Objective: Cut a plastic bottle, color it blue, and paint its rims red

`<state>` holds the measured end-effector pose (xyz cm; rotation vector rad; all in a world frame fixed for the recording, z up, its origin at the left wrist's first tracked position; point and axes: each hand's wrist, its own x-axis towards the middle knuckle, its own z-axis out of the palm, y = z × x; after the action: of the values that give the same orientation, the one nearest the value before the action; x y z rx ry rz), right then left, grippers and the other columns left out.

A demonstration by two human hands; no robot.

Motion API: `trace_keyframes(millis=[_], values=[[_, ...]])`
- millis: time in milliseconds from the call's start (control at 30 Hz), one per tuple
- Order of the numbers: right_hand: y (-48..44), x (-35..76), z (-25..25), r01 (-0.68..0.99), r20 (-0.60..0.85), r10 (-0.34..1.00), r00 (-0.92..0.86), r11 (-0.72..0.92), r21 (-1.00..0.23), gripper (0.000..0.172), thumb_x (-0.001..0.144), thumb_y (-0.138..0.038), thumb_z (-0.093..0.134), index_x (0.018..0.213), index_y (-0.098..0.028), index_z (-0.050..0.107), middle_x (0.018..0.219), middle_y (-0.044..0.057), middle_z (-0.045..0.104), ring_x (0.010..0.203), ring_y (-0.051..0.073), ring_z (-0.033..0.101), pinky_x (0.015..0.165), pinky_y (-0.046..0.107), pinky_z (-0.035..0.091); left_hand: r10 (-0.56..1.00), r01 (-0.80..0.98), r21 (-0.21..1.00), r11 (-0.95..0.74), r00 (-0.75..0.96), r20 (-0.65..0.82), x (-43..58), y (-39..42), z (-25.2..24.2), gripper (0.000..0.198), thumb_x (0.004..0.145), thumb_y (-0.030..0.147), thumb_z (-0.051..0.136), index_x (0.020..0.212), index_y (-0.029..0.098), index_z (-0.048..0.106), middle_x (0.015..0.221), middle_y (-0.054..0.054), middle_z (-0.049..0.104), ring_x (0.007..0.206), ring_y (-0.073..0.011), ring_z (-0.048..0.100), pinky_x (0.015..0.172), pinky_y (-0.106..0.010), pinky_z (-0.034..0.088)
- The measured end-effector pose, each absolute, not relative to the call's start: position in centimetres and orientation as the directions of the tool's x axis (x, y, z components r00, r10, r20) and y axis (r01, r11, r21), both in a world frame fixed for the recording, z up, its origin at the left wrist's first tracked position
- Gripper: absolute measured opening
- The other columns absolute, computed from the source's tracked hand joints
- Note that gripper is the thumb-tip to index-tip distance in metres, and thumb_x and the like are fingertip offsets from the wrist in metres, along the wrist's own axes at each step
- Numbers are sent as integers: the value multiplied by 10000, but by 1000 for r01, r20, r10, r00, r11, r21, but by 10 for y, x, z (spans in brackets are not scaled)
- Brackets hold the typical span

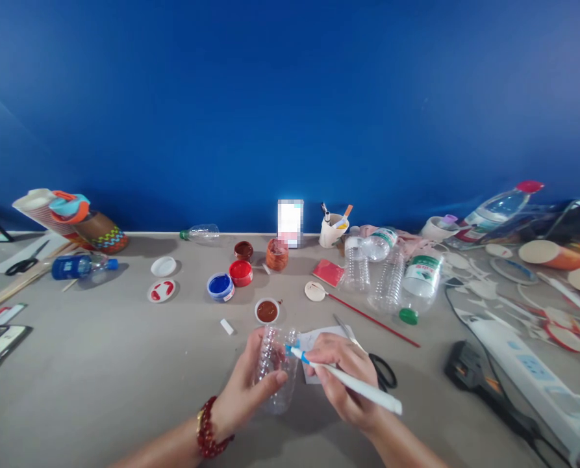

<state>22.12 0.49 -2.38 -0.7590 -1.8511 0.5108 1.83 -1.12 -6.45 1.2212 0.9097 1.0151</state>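
My left hand (245, 390) is wrapped round a clear plastic bottle piece (276, 370), held just above the grey table near its front. My right hand (344, 383) grips a white brush with a blue tip (348, 383), and the tip touches the bottle's upper side. A red bead bracelet (206, 430) sits on my left wrist. Under my hands lies a sheet of white paper (319, 338). Black-handled scissors (382, 370) rest just right of my right hand.
Open paint pots stand ahead: blue (220, 286), red (241, 272), brown (267, 311). Clear bottles (391, 273) lie to the right, beside a long red brush (372, 318). A white power strip (528, 377) and a black plug (465, 367) are at right. A blue wall (290, 97) backs the table.
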Motion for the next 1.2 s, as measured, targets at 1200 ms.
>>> trace_keyframes(millis=[1200], values=[[4, 223, -26, 277, 653, 707, -273, 707, -651, 178, 846, -107, 509, 894, -226, 633, 608, -8, 632, 545, 160, 614, 547, 275, 489, 958, -78, 996, 52, 287, -27, 19, -12, -65, 347, 881, 449, 642, 1131, 231, 543, 967, -26, 615, 856, -189, 563, 777, -296, 484]])
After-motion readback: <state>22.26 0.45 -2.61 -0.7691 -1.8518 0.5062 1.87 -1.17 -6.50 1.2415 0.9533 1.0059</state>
